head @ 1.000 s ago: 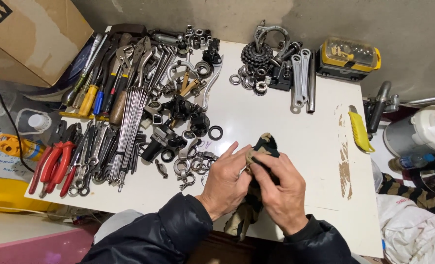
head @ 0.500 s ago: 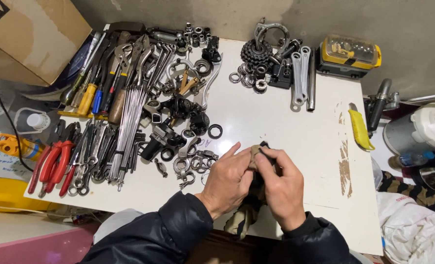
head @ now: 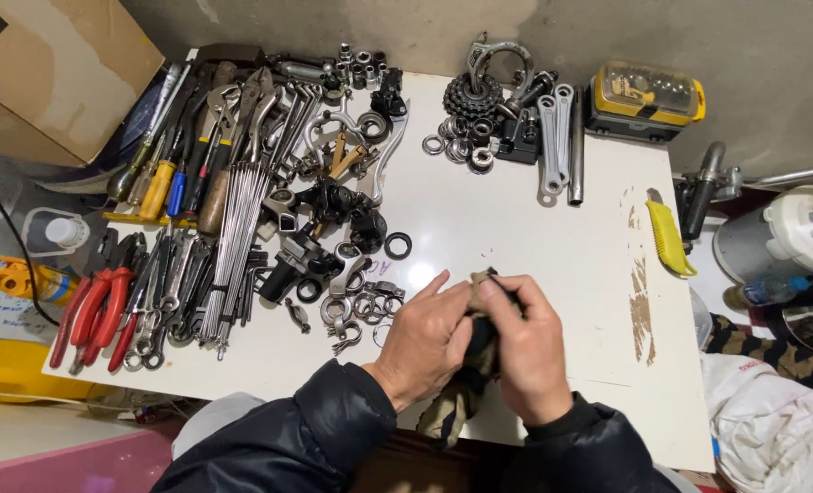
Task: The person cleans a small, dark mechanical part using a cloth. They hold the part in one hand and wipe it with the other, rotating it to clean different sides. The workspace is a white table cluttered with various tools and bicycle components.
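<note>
Left hand (head: 424, 342) and right hand (head: 527, 351) both clamp rag (head: 466, 388) around small dark part (head: 493, 277); wiping underway, washers (head: 361, 306) just left untouched.

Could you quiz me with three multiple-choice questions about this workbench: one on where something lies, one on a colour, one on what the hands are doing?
1. Where does the yellow utility knife lie on the white table?
A. near its right edge
B. among the spokes on the left
C. under the cardboard box

2. What colour are the handles of the pliers at the table's left edge?
A. blue
B. red
C. green

3. What are the left hand and right hand doing?
A. resting flat and empty
B. both closed around a rag and a small dark part
C. each holding a wrench

Answers: 1 A, the knife sits by the chipped right edge. 2 B, the pliers' handles are red. 3 B, the fingers of both hands wrap the cloth between them.
</note>
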